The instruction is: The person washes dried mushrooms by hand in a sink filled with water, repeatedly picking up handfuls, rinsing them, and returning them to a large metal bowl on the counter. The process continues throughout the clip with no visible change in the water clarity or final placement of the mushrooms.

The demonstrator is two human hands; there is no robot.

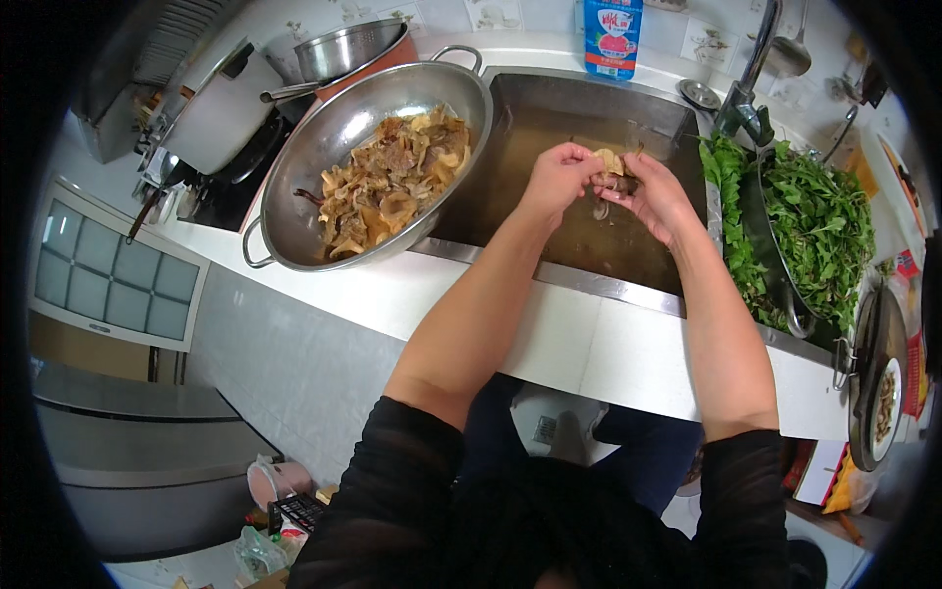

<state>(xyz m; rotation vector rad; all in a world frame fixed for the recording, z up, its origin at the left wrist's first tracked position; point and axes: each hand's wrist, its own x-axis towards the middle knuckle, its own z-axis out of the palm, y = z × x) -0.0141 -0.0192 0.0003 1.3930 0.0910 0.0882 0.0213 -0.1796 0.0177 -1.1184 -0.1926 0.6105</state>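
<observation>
Over the water in the stainless steel sink (611, 258), my left hand (561, 177) and my right hand (651, 188) hold a yellowish-brown mushroom (609, 162) between their fingertips. Both hands pinch the piece from opposite sides, and part of it is hidden by the fingers. Left of the sink, a large two-handled steel basin (294, 184) sits tilted, partly over the sink's edge, with a heap of wet brown mushrooms (401, 173) in it. The sink water is brownish and cloudy.
Behind the sink stand a blue bottle of dish soap (612, 40) and a faucet (747, 96). Leafy greens (813, 221) fill a metal basin at the right. A steel colander (349, 50) and a large pot (221, 110) stand at the left. A plate (885, 412) lies far right.
</observation>
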